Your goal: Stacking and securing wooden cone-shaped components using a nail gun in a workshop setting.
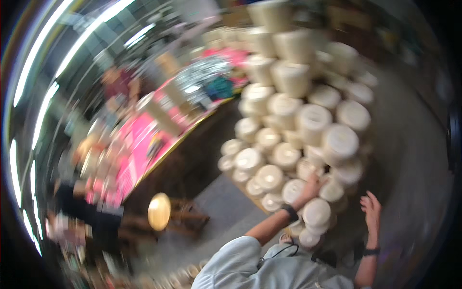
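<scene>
Two bare hands work apart: the left hand (310, 187) sits in among the cream cylinders (340, 142), while the right hand (371, 208) hangs off their edge, between 3 and 4 o'clock from it. With the left hand as the dial's centre, most cylinders rise towards 12 o'clock, heaped in tiers with many round ends facing up, probably to save room and because flat ends bear one another well. A pink-topped table (132, 161) lies between 9 and 10 o'clock, and what looks like a round-topped stool (159, 212) near 9 o'clock. Left fingers appear to touch the cylinders, but blur hides whether they clamp one, so I cannot tell; right fingers spread loosely, well parted, holding nothing visible
</scene>
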The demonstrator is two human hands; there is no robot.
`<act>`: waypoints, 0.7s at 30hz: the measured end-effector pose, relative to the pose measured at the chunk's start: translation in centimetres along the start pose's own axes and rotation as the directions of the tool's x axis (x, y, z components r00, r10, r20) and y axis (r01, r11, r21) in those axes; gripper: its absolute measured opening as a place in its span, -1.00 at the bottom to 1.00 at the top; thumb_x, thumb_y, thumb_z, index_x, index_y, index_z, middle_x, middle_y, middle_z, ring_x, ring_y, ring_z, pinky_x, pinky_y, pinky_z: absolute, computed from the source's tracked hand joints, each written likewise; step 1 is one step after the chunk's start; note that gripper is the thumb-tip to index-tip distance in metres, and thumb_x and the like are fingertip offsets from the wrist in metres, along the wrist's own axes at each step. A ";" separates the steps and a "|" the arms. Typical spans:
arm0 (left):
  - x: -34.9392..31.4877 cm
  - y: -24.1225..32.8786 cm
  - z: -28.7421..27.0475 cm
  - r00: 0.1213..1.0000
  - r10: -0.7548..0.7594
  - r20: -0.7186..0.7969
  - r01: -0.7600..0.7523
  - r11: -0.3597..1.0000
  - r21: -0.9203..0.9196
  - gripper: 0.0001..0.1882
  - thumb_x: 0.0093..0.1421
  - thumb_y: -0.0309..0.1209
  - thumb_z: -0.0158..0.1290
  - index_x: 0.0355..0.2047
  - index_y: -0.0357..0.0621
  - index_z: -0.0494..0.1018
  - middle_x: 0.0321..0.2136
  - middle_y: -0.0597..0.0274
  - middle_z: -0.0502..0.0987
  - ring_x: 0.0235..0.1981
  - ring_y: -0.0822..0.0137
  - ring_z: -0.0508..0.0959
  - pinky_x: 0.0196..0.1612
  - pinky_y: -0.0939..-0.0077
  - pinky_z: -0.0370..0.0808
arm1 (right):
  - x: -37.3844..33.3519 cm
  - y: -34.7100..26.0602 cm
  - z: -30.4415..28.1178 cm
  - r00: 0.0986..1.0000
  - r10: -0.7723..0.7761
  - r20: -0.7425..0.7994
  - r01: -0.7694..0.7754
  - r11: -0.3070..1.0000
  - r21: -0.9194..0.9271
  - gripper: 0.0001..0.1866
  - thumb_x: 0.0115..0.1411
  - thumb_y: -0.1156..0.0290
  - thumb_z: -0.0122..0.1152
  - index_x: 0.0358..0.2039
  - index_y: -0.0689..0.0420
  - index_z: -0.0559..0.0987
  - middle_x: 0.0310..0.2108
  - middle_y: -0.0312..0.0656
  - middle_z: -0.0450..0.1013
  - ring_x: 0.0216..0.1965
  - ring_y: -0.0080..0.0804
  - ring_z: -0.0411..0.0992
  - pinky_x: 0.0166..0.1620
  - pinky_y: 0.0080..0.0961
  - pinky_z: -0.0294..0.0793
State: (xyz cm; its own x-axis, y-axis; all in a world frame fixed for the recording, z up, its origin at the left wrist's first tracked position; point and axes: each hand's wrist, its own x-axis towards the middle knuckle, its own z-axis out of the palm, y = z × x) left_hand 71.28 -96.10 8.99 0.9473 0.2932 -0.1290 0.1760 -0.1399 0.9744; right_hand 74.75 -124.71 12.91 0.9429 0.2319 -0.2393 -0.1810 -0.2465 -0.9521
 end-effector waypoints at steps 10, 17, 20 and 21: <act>6.9 3.5 3.2 0.839 0.071 -0.539 -0.129 0.989 -0.071 -0.29 0.31 0.03 -0.35 0.19 -0.40 0.04 0.16 -0.22 0.16 0.24 0.04 0.11 0.26 0.37 0.00 | 20.8 -3.9 3.9 0.881 -0.119 0.458 0.122 0.992 0.022 -0.27 0.26 -0.13 -0.21 0.27 0.12 0.07 0.27 -0.04 0.02 0.28 -0.16 -0.02 0.25 -0.26 -0.03; 9.1 1.0 4.4 0.805 -0.011 -0.593 -0.052 0.995 -0.088 -0.43 0.36 -0.13 -0.40 0.19 -0.35 0.06 0.20 -0.09 0.12 0.27 0.17 0.06 0.27 0.43 -0.05 | 25.2 -1.5 7.2 0.757 -0.106 0.645 0.041 0.993 0.115 -0.31 0.31 -0.04 -0.25 0.20 0.33 0.16 0.24 -0.04 0.08 0.24 -0.30 0.04 0.25 -0.41 -0.01; 8.4 1.3 3.8 0.785 -0.189 -0.590 0.068 0.973 -0.220 -0.40 0.30 -0.21 -0.20 0.26 -0.19 -0.04 0.22 0.08 0.12 0.20 0.17 0.17 0.20 0.31 0.15 | 23.6 -4.5 7.3 0.717 -0.176 0.674 0.028 0.974 0.224 -0.29 0.32 -0.06 -0.27 0.19 0.36 0.16 0.23 -0.12 0.10 0.24 -0.39 0.01 0.25 -0.49 -0.05; 8.6 4.5 4.8 0.785 -0.260 -0.563 -0.018 0.898 -0.440 -0.36 0.35 -0.03 -0.38 0.20 -0.35 0.07 0.18 -0.01 0.18 0.21 0.21 0.15 0.25 0.45 0.00 | 22.3 -6.8 6.4 0.784 -0.152 0.602 0.061 0.984 0.169 -0.32 0.32 0.00 -0.24 0.16 0.39 0.20 0.22 0.00 0.11 0.23 -0.28 0.07 0.25 -0.45 0.01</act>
State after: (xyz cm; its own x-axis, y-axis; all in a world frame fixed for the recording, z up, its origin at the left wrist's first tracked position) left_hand 81.45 -98.75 11.41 0.5468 0.7987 -0.2511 0.0237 0.2851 0.9582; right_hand 95.20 -111.80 12.80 0.5984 0.7855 -0.1579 -0.1682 -0.0695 -0.9833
